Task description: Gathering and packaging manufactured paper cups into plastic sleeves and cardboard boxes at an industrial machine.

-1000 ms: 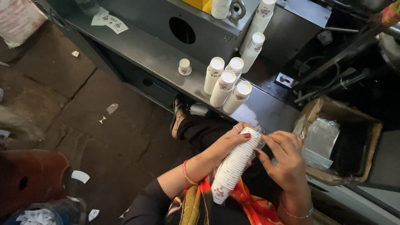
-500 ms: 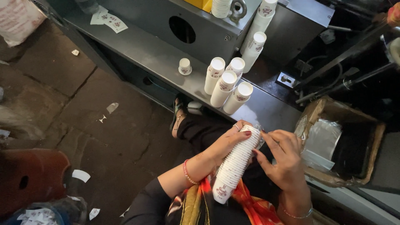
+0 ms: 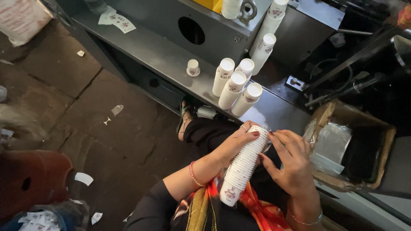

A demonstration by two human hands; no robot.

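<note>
Showing: a seated person, seen from above, with a long stack of paper cups [image 3: 243, 167] over the lap.
Landmark: the stack of paper cups; every place below is given from it.
Stack axis: long axis tilted, the lower end toward the person's body and the upper end toward the grey metal surface [image 3: 171, 60].
Left hand [image 3: 233, 145]: wrapped around the stack's upper part from its left side, fingers curled over the top rim, so it carries the stack.
Right hand [image 3: 291, 164]: just right of the stack, fingers spread fairly wide and bent, fingertips at the upper cups; it touches the stack, and a firm grip cannot be told.
Nearer hand: both meet at the upper end; the left one encloses it more fully, and the lower end hangs free of either hand.
Standing stacks [image 3: 236, 87]: four upright cup stacks on the surface, just beyond the held stack's upper end.
Further stacks [image 3: 267, 36]: two more, leaning against the machine housing, farther beyond.
Single cup [image 3: 193, 67]: alone on the surface, beyond and to the left.
Cardboard box [image 3: 351, 145]: to the right, lined with clear plastic.
Floor [image 3: 85, 115]: to the left, stone, with paper scraps.
</note>
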